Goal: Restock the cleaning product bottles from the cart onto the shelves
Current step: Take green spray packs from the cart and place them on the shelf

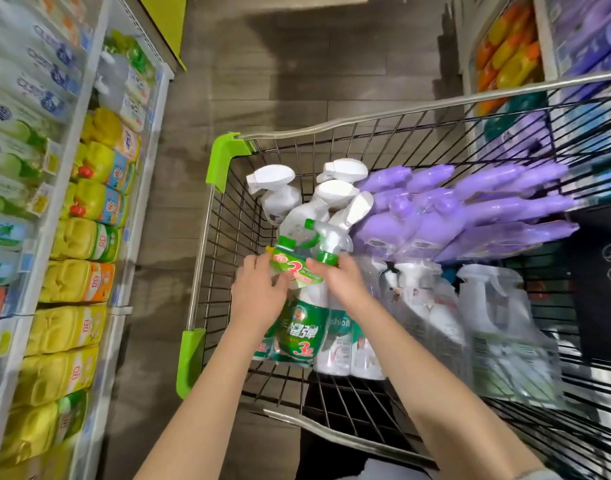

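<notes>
My left hand (259,292) and right hand (337,277) grip the green pack (297,329) by its necks; it looks full and film-wrapped, so probably heavy and slippery.

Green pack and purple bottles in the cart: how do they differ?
The green pack has a green label; the purple bottles are lilac. The left hand and right hand hold the green pack; no hand touches the purple bottles. Both have spray triggers.

cart (200,258): shiny metal wire | purple btls (418,220): glossy plastic | floor (297,64): matt wood-look
</notes>
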